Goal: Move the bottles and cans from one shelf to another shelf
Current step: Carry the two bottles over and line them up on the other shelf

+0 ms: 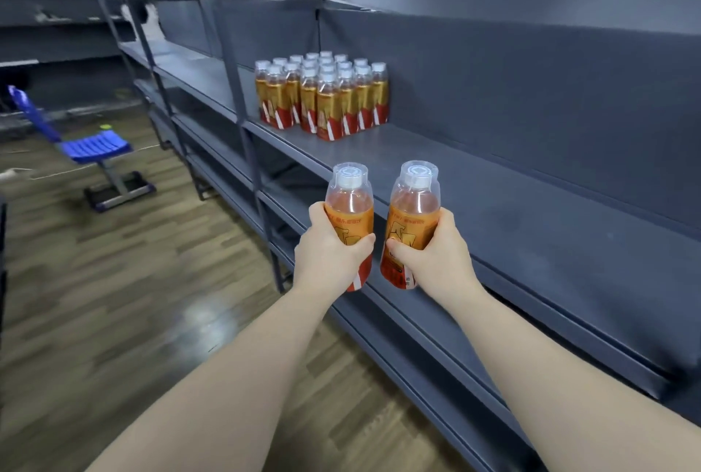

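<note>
The person stands at a long dark grey shelving unit with both bare arms stretched forward. The left grip (330, 247) is wrapped round the lower half of the left bottle (351, 202), thumb across its orange label, and the right grip (436, 251) grasps the right bottle (415, 202) the same way. Both bottles are upright, white caps on top under clear plastic, amber drink showing above the labels. They are held side by side in the air, close together but apart, just at the front edge of the shelf (493, 198) and not resting on it. Further along that same shelf, towards its back panel, a group of bottles (322, 96) of the same kind stands upright in tight rows, well apart from the two in the grips. More grey shelves run below. Off to the left a blue chair (95, 147) stands on the wooden floor (113, 282).
</note>
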